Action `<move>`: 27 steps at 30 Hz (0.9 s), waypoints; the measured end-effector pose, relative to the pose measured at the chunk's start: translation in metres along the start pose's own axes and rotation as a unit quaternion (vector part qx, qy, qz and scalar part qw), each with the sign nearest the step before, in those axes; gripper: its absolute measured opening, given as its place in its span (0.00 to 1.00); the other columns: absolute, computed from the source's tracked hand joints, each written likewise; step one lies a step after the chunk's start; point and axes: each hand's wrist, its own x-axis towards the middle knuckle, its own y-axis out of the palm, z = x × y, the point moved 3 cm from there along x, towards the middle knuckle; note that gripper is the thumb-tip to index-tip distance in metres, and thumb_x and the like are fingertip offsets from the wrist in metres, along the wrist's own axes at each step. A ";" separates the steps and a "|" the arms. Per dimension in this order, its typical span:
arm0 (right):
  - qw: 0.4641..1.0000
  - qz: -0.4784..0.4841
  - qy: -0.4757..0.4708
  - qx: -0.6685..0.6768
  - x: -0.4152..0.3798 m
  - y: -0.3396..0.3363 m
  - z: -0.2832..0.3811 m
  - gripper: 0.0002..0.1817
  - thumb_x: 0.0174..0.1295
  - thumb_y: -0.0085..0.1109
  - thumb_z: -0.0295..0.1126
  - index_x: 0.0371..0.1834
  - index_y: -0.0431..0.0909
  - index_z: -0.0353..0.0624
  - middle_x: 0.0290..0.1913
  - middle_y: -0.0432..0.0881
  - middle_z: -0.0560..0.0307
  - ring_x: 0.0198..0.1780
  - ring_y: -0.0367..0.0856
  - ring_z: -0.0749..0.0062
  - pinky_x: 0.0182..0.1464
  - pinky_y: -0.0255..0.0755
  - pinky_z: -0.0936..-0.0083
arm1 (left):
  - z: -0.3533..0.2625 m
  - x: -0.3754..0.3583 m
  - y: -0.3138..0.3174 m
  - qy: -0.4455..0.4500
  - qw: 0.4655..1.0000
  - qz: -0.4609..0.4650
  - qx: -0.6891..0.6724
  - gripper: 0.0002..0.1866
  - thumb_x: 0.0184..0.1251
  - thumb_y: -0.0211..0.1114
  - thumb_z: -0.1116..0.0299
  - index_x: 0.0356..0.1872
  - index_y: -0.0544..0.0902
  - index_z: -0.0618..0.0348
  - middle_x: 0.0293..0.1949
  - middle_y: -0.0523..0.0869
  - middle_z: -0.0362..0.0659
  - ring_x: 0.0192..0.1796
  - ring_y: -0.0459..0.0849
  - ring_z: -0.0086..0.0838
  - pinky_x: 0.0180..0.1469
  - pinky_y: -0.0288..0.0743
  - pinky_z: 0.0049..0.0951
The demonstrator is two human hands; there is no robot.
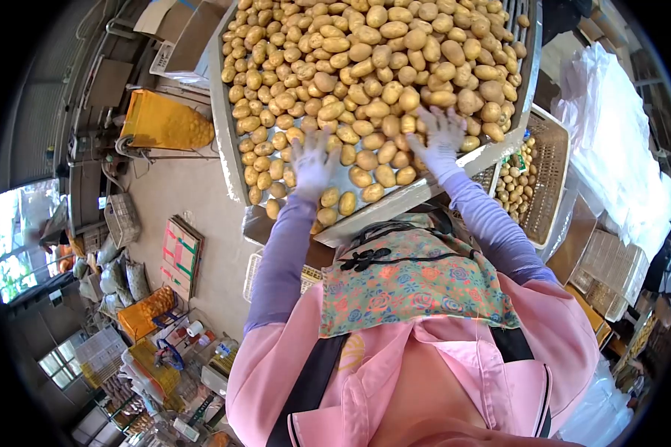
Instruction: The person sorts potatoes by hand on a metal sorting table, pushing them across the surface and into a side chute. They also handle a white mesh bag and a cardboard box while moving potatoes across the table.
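A broad heap of yellow-brown potatoes (365, 63) covers a metal sorting table (227, 112) with raised edges. My left hand (313, 160), in a pale thin glove, rests on potatoes near the table's front left with its fingers apart. Farther right, my right hand (440, 138), gloved the same way, touches the heap close to the front right edge, fingers spread. Neither hand is wrapped round a potato. Between my hands several potatoes lie loosely, with bare metal showing among them. The undersides of both hands are hidden.
At right, a tan plastic crate (553, 149) holds smaller potatoes (514, 186), beside white plastic sheeting (611, 149). An orange-yellow sack (164, 123) and a cardboard box (197, 45) are at left. Below them, a stack of flat pink-topped pieces (181, 255) lies on the floor (156, 194).
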 end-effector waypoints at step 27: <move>0.834 0.117 -0.500 0.203 -0.062 0.021 0.063 0.23 0.64 0.65 0.51 0.63 0.85 0.74 0.78 0.71 0.60 0.78 0.67 0.50 0.81 0.52 0.41 | -0.019 -0.090 -0.002 0.041 0.998 0.034 -0.028 0.32 0.71 0.67 0.55 0.76 0.74 0.43 0.79 0.70 0.49 0.79 0.69 0.47 0.80 0.56 0.55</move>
